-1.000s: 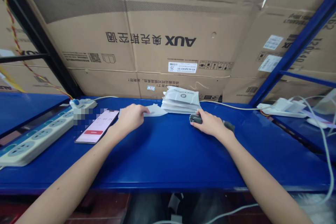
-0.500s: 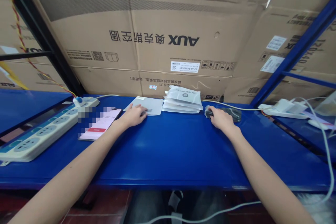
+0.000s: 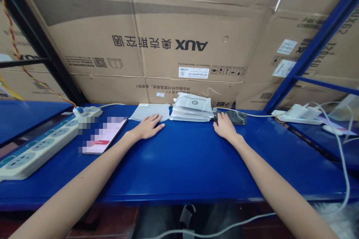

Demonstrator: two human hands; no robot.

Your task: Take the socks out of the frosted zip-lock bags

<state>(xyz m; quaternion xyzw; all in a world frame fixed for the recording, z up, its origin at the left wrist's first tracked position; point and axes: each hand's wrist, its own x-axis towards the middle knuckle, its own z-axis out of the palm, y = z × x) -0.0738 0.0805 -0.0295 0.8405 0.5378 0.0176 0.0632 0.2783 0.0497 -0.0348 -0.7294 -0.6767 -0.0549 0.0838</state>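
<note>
My left hand (image 3: 149, 126) lies flat with its fingers spread, resting on the front edge of a flat, frosted plastic bag (image 3: 146, 111). My right hand (image 3: 225, 127) rests palm down with fingers stretched out over the left part of a dark item in clear plastic wrapping (image 3: 237, 117); what the item is I cannot make out. Between the two hands sits a stack of white plastic packets (image 3: 191, 109), the top one printed with a logo. Neither hand grips anything.
A phone (image 3: 105, 138) lies left of my left arm, beside a long power strip (image 3: 42, 149). Another power strip with white plugs (image 3: 301, 114) is at the right. A large cardboard panel (image 3: 157, 18) stands behind the blue tabletop (image 3: 179, 164). A white cable (image 3: 346, 171) hangs at the right.
My right hand has slid slightly left and its fingers have stretched out. The dark wrapped item has shifted left, closer to the stack. My left hand has spread its fingers and moved slightly right.
</note>
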